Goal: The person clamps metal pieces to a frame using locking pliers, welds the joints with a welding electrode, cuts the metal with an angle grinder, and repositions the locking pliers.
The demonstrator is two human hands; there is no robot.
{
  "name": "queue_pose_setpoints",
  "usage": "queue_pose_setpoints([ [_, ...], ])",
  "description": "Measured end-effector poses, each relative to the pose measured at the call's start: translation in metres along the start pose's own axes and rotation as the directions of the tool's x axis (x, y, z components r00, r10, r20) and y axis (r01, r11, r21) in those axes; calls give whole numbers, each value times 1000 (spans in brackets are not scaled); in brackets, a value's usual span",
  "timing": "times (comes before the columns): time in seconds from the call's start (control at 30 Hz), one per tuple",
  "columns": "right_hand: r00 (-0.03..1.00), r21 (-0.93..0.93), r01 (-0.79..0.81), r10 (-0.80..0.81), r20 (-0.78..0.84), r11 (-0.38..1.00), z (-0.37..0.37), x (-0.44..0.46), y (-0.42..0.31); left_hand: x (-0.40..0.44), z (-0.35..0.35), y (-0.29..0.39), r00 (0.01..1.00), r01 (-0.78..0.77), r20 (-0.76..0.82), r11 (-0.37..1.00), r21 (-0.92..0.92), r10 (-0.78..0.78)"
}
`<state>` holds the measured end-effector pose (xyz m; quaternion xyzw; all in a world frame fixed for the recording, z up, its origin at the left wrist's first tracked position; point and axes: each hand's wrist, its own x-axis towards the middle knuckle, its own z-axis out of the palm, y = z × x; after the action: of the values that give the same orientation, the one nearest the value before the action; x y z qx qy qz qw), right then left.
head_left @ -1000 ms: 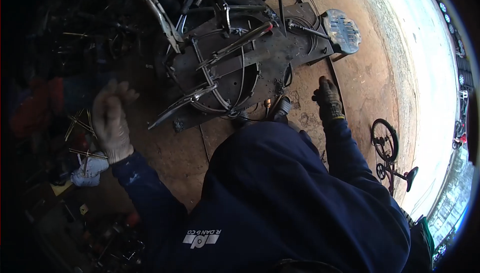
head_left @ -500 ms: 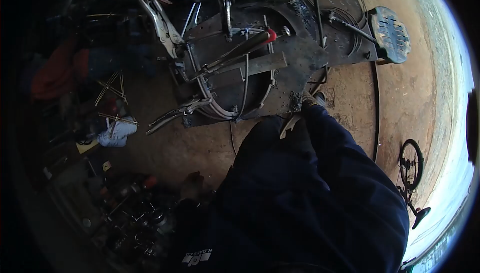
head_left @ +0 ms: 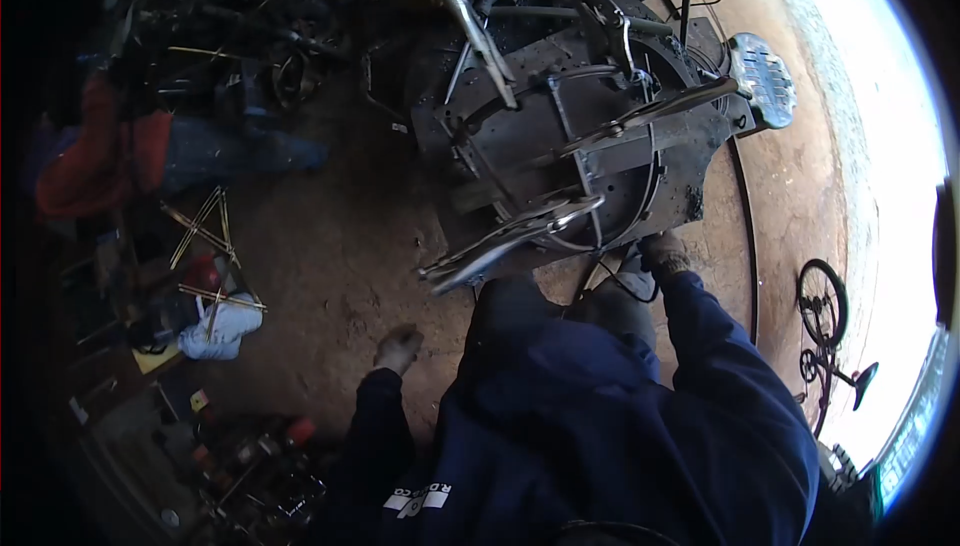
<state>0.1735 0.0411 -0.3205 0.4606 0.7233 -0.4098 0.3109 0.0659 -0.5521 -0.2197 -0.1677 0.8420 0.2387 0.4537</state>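
Observation:
My left hand (head_left: pixel 398 348) hangs low over the brown floor, small and blurred, away from the metalwork; its fingers are not distinct. At the near right edge of a dark steel plate (head_left: pixel 690 136) is my gloved right hand (head_left: pixel 668 251), beside a dark cable loop (head_left: pixel 655 291); its fingers are mostly hidden. Curved metal rods form a round frame (head_left: pixel 655 181) on the plate. Locking clamps lie on and around it: one at the near left (head_left: pixel 520 236), one across the middle (head_left: pixel 650 114), one at the far side (head_left: pixel 612 18) and a blurred one (head_left: pixel 475 31).
A slotted stool seat (head_left: pixel 765 81) stands beyond the plate's right end. Further right is a bicycle (head_left: pixel 822 321). On the left are a person's orange-red clothing (head_left: pixel 115 161), a star of thin rods (head_left: pixel 205 231), a whitish cloth (head_left: pixel 222 326) and dark machine parts (head_left: pixel 260 476).
My left hand, raised at the left a second ago, is now low near my body. My right hand has come to the plate's near edge. The view has shifted, with the plate now further right.

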Motion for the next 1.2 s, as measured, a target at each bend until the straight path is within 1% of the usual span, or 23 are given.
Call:
queue_pose_setpoints([
  [0.07,977,203,-143,172,-130,969,15,-83,-11,40,-40,-16,1000,-8,-13,997,-74,7],
  [0.13,973,328,-178,215,-82,928,47,-111,33,53,-81,12,998,-25,-56,998,-63,22],
  [0.17,961,343,-180,239,-138,922,61,-134,40,67,-90,17,997,-75,-34,996,-54,73],
  [0.2,946,355,-183,263,-191,917,77,-157,42,80,-96,11,999,-30,-22,997,-68,28],
  [0.3,901,396,-324,408,-148,859,118,-207,51,88,-102,17,997,69,45,997,39,-70],
  [0.33,894,419,-354,434,-110,836,126,-227,44,100,-98,7,988,40,143,996,83,-52],
  [0.37,876,514,-328,459,-147,792,139,-250,31,114,-94,-1,970,-3,240,991,132,-29],
  [0.4,853,609,-289,487,-186,739,153,-269,25,115,-96,12,944,-112,324,863,492,-62],
  [0.47,810,503,-177,416,-414,846,200,-276,53,41,-100,91,873,-404,473,714,572,116],
  [0.5,780,538,-158,439,-447,828,213,-285,58,20,-99,117,830,-509,527,633,583,182],
  [0.57,748,582,-68,428,-508,810,231,-305,49,26,-91,124,625,-766,736,387,513,261],
  [0.6,735,601,-57,441,-515,797,237,-317,42,22,-89,128,616,-778,741,358,517,267],
  [0.67,684,546,63,362,-633,835,240,-343,15,-35,-87,162,445,-895,765,202,397,466],
  [0.73,665,611,77,416,-620,788,253,-362,-2,-88,-75,187,372,-928,790,221,301,488],
  [0.8,634,524,117,343,-694,844,246,-405,-41,-117,-46,195,159,-977,801,210,43,578],
  [0.87,631,488,163,290,-719,858,242,-430,-65,-176,-23,197,-15,-983,725,123,-137,688],
  [0.9,636,450,195,237,-734,871,240,-443,-79,-189,-4,192,-34,-986,732,98,-137,681],
  [0.97,631,466,270,211,-747,842,228,-477,-110,-206,36,191,-171,-759,546,243,-604,820],
  [1.0,647,468,328,166,-744,820,230,-489,-120,-243,21,185,-91,-709,563,344,-615,821],
  [1.03,620,493,328,211,-756,806,240,-485,-121,-246,25,182,-25,-653,573,421,-630,819],
  [1.1,482,336,515,58,-874,789,260,-467,-122,-242,18,177,21,-596,602,494,-633,798],
  [1.13,465,345,516,82,-882,784,265,-470,-131,-238,5,174,-15,-575,565,455,-680,825],
  [1.2,232,180,818,-26,-972,547,275,-478,-150,-239,-22,176,-50,-552,533,421,-720,845],
])
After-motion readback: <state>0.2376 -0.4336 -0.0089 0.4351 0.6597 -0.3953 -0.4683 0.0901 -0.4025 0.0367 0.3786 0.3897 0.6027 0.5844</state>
